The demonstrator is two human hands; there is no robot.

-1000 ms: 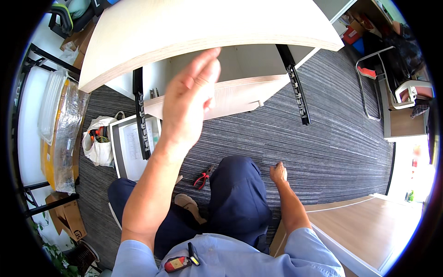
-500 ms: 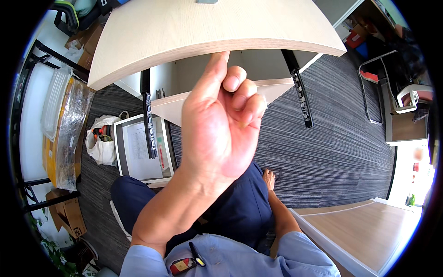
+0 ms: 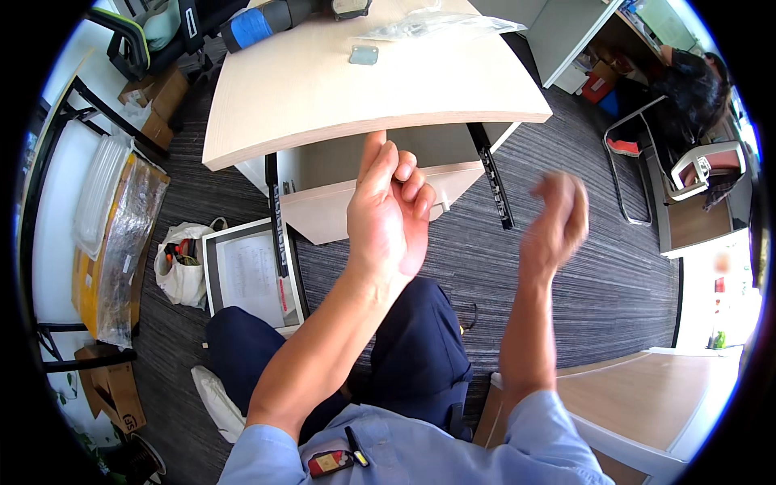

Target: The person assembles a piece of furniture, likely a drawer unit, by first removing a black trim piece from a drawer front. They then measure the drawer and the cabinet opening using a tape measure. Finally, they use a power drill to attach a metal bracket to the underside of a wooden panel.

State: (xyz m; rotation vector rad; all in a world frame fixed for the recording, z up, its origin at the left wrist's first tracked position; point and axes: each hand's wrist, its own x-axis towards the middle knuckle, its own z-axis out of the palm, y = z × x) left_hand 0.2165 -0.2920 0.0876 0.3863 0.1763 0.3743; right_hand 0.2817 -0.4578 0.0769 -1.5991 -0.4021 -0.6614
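My left hand [image 3: 388, 206] was raised in front of me, fingers loosely curled and empty, its fingertips near the front edge of the pale wooden tabletop [image 3: 323, 97]. My right hand [image 3: 558, 218] was up beside it, well apart, blurred; it looked closed into a loose fist, though I could not tell whether it held anything. Under the tabletop sat a drawer [image 3: 356, 202] between two black slide rails [image 3: 491, 186]. On the top lay a small metal plate [image 3: 364, 54] and a clear plastic bag [image 3: 428, 24].
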